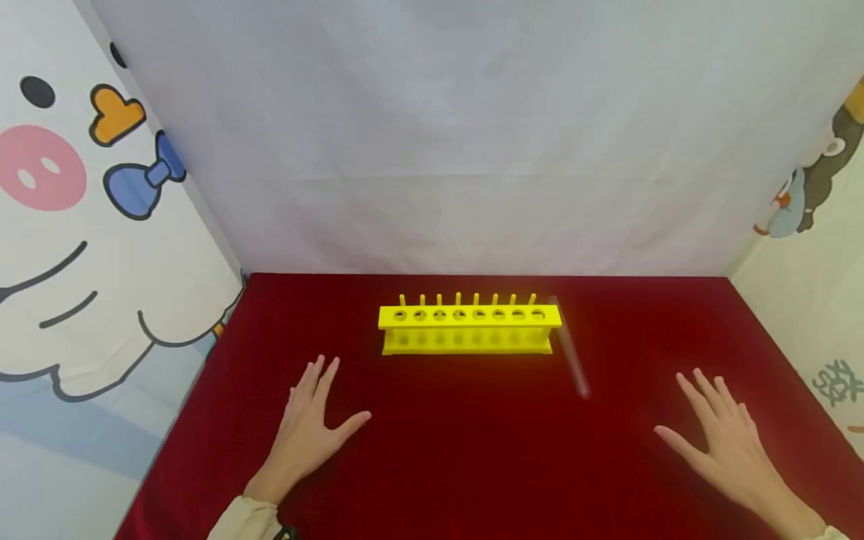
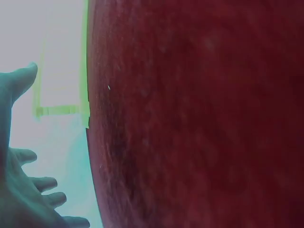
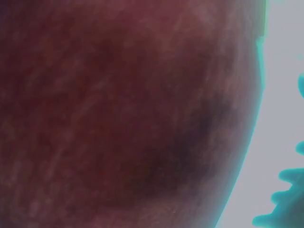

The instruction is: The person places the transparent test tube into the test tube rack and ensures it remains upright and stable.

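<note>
Currently both hands are lying flat on the red cloth [image 1: 472, 450], holding nothing.

Left hand [image 1: 310, 427] is resting at 8 o'clock from the yellow rack [image 1: 469, 328], fingers straight, thumb splayed out; right hand [image 1: 722, 442] is resting at 4 o'clock, fingers straight and slightly fanned. Clear test tube [image 1: 569, 346] is lying on the cloth against the rack's 3 o'clock end, well apart from both hands.

red cloth [image 2: 199, 118] fills most of frame; left hand [image 2: 19, 190] at left edge, fingers spread.
</note>
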Demonstrator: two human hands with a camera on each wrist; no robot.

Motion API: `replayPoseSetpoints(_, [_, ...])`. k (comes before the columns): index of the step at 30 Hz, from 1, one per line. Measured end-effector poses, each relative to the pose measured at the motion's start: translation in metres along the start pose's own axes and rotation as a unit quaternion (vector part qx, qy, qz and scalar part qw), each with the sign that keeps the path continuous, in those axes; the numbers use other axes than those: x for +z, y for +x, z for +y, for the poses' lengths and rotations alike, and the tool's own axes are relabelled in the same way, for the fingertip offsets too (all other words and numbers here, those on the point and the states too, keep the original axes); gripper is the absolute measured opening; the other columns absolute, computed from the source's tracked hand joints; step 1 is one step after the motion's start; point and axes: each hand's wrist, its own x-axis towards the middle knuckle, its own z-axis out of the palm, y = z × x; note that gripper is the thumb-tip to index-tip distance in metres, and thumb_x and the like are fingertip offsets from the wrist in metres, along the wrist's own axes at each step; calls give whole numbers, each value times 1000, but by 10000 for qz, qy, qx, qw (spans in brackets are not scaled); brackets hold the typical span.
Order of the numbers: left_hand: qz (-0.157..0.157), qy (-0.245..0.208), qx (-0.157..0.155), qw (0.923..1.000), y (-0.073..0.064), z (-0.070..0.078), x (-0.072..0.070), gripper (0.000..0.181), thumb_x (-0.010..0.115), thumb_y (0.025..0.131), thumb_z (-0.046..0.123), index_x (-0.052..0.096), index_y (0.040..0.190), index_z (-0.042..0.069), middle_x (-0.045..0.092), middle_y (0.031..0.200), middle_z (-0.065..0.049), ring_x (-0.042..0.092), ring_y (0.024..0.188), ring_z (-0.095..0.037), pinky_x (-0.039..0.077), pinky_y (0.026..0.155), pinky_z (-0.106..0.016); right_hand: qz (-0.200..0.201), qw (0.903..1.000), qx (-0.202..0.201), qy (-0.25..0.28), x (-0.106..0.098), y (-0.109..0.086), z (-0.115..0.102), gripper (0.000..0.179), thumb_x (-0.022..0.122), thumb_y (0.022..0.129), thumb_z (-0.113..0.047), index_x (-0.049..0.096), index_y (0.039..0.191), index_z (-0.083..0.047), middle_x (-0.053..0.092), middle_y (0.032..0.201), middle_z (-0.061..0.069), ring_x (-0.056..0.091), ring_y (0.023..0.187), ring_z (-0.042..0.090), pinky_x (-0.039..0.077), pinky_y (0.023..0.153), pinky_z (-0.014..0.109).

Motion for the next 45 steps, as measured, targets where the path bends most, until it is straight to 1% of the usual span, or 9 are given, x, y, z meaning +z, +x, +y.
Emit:
replayPoseSetpoints(6, [31,-967,-366,9946,7,-1,2,90,64,83,57,21,151,17,19,155,-9,21,139,-35,27,98,-68,96,9997,0,241,-2,3,-11,82,70,84,-31,26,150,-13,23,150,25,8,139,45,0,97,75])
replayPoseSetpoints(10, [220,-1626,-275,9861,15,-4,4,82,67,85,47,26,149,16,27,152,-9,27,137,-31,29,104,-58,82,9994,84,323,-4,4,-18,80,71,84,-31,28,149,-12,26,147,27,15,136,48,7,90,80])
replayPoseSetpoints(17, [288,-2763,-103,9606,38,-3,7,69,68,88,27,31,146,14,37,146,-11,37,132,-29,38,100,-52,37,9991,51,417,-7,10,-29,77,70,85,-31,30,148,-10,30,143,26,25,127,50,11,91,78])
replayPoseSetpoints(22, [151,-3309,-130,9435,53,19,1,66,66,91,22,32,146,12,38,145,-16,37,132,-33,37,100,-53,34,9985,-33,540,-7,14,-36,77,71,84,-30,31,148,-12,33,141,24,29,123,48,16,91,75])
replayPoseSetpoints(26, [97,-3501,-169,9365,63,33,0,63,63,93,19,31,146,10,38,145,-18,37,132,-34,38,101,-51,72,9980,-103,619,-8,21,-39,75,72,84,-29,33,146,-12,36,139,22,32,122,45,25,89,71])
replayPoseSetpoints(32, [45,-3691,-146,9293,78,39,10,60,60,94,21,32,146,10,38,145,-15,38,132,-32,39,101,-47,34,9967,-67,804,-9,31,-43,71,70,86,-28,35,144,-10,39,137,19,34,123,41,30,88,67])
replayPoseSetpoints(40, [150,-3776,-214,9256,97,21,34,57,61,93,36,35,144,35,45,140,-9,44,127,-25,41,98,-47,-7,9959,-91,898,-6,43,-48,67,69,86,-27,37,141,-6,42,134,19,39,120,40,35,85,67])
replayPoseSetpoints(42, [203,-3739,-154,9271,100,17,39,54,60,93,39,37,142,39,50,136,-7,48,123,-23,43,96,-45,5,9960,-114,887,-5,45,-48,67,70,86,-27,38,141,-6,43,134,18,41,118,38,41,91,52])
replayPoseSetpoints(45, [277,-3767,-108,9259,101,16,42,51,59,93,39,39,141,37,55,130,-6,51,120,-23,44,95,-45,49,9960,-175,878,-3,48,-48,65,71,85,-26,40,140,-6,45,132,17,44,115,36,43,88,25])
